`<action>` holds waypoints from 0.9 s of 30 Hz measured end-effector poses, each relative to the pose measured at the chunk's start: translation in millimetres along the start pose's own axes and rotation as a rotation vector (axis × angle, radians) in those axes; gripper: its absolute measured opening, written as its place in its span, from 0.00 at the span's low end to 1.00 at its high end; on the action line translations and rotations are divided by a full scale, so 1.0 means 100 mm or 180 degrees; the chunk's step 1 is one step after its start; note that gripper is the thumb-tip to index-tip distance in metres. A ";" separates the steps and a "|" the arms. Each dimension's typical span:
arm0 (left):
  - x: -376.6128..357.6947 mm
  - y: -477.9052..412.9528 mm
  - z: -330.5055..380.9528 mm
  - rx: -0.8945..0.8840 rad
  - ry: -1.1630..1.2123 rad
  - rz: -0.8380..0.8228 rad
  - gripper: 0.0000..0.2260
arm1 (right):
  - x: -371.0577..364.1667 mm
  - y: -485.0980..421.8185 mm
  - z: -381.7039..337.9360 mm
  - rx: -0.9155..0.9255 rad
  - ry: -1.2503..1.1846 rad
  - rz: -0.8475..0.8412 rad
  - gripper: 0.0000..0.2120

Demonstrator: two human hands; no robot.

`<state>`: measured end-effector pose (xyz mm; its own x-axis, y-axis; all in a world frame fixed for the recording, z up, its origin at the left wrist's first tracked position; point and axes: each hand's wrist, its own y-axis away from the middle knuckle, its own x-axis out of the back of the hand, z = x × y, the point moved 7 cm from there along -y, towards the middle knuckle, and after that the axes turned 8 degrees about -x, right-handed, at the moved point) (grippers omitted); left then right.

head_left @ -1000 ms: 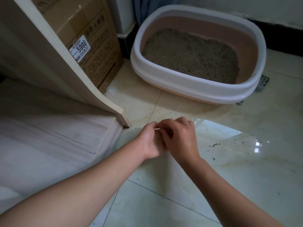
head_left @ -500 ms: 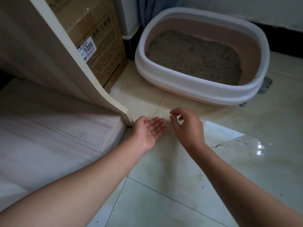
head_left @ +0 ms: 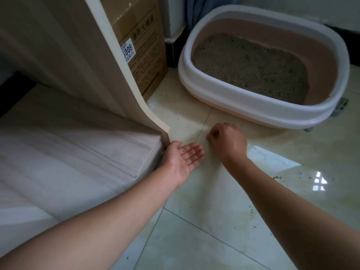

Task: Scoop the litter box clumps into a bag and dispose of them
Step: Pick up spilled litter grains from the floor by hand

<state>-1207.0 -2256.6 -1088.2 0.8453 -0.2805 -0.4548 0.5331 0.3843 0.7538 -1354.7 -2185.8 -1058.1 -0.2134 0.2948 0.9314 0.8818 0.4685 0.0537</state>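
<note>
Since 0.5 s ago our right hand point(head_left: 228, 142) has dropped to the floor point(head_left: 194, 191), fingers pinched, probably gathering stray grains; our left hand point(head_left: 182, 157) lies flat open, cupped to receive them; the litter box point(head_left: 243, 102) sits just beyond.

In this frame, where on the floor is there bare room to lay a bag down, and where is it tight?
Open tile lies between the two forearms, near the camera. Scattered litter grains dirty the tile to the right. It is tight between the left hand, the right hand, the litter box and the wooden panel.
</note>
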 end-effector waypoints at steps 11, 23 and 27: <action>-0.01 0.02 -0.01 0.0013 0.0052 0.0050 0.19 | 0.08 -0.06 0.15 -0.0253 -0.0235 -0.0011 0.08; 0.00 0.01 -0.02 0.0035 0.0063 0.0054 0.19 | 0.17 0.01 0.39 -0.0490 -0.0810 0.0150 0.10; 0.02 0.01 -0.01 0.0050 0.0041 0.0044 0.19 | 0.27 0.06 0.55 -0.0874 -0.1384 0.0286 0.10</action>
<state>-1205.1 -2256.0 -1088.6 0.8531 -0.2639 -0.4501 0.5206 0.3740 0.7675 -1378.6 -2129.7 -1052.5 -0.2353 0.6699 0.7042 0.9700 0.2070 0.1273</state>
